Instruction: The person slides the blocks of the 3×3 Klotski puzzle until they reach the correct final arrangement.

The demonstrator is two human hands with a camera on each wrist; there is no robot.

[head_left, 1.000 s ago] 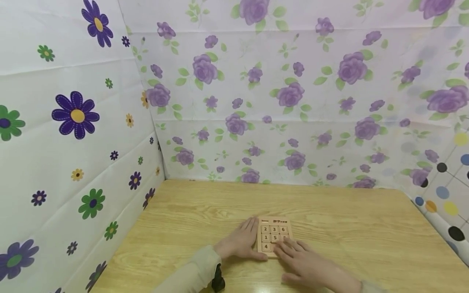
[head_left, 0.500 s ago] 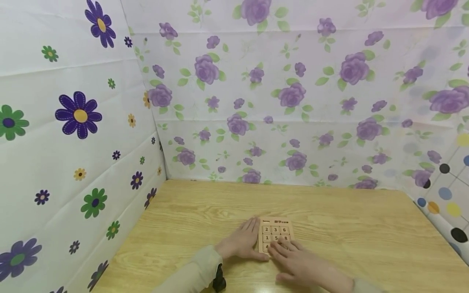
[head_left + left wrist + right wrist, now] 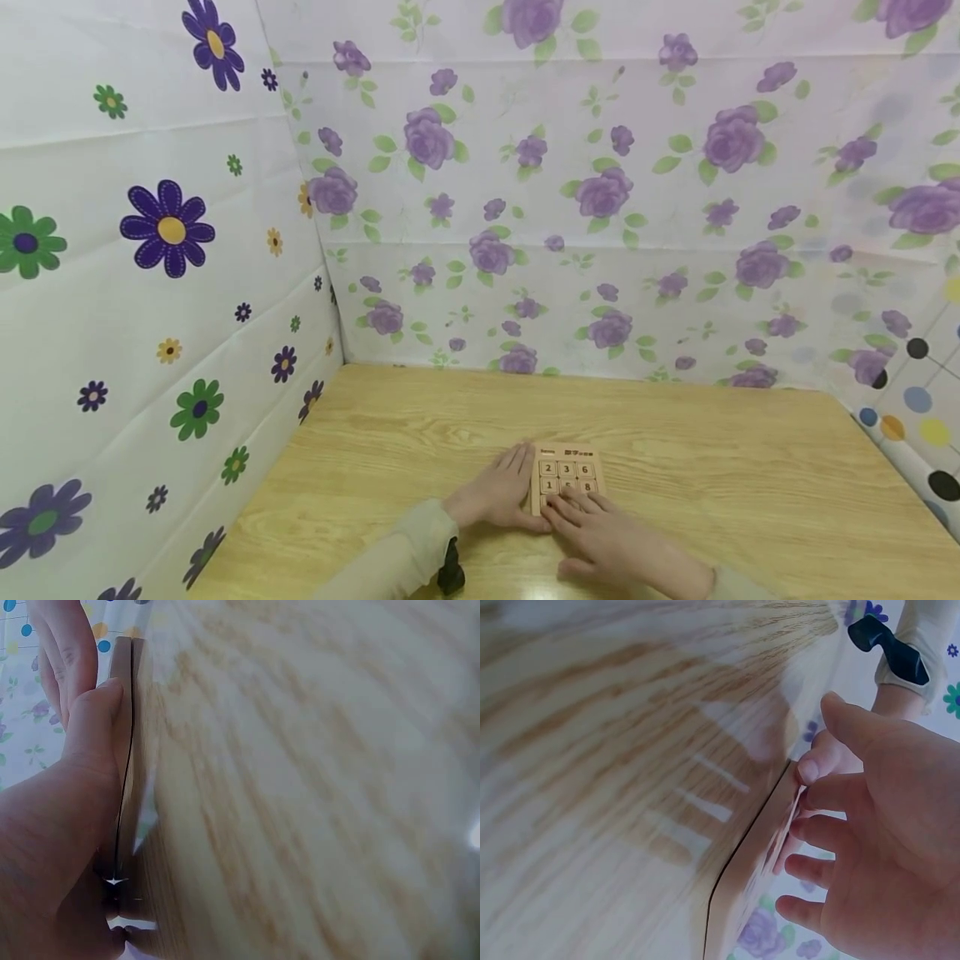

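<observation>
Head view. The person's bare left hand is lying on the yellow-brown, wood-grained worktop, unclenched, its straight fingers running along the left side of a flat, rectangular, light-brown wooden number board and its thumb pointing along the near edge. The number board is thus lying immediately to the right of the left hand and just ahead of the bare right hand. The right hand, also unclenched, is extending its fingers over the lower part of the board. Square wooden number tiles are showing beyond its fingertips: 2, 3 and 6 are forming the top row; 1 and 8 are flanking a partly covered tile below. Behind the left hand, a pale beige sleeve is covering the forearm, with a small black object hanging at the wrist. Beyond both hands, a white cloth printed with purple roses is hanging.

Left wrist view. The left thumb is resting against the board's edge, the fingers stretching ahead of it.

Right wrist view. The right hand is holding its fingers apart and slightly bent at the board's face; exact fingertip contact is remaining unclear. The left thumb is lying beyond them.
</observation>
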